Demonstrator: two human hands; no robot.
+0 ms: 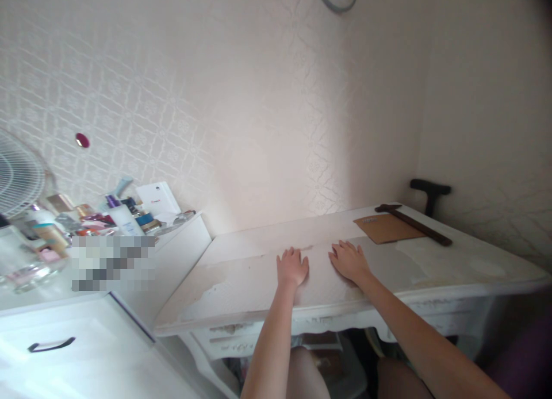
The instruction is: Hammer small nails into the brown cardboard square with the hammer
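Observation:
My left hand [292, 267] lies palm down on the worn white desk [245, 290], its fingers apart and nothing in it. To its right, my right hand [349, 260] rests flat on the same desktop, fingers spread, also holding nothing. Beyond my right hand is a flat brown kraft-coloured sheet or notebook [383, 229], with small marks or bits near its upper left corner that I cannot make out. A dark hammer [420, 225] lies slantwise across its right side, head toward the wall.
A white cabinet [172, 255] stands left of the desk, crowded with bottles [125, 218], jars and a white box [158, 199]. A fan [19, 175] is at far left. A black cane-like handle [430, 189] rises behind the desk's right end. A grey cable [338, 9] hangs above.

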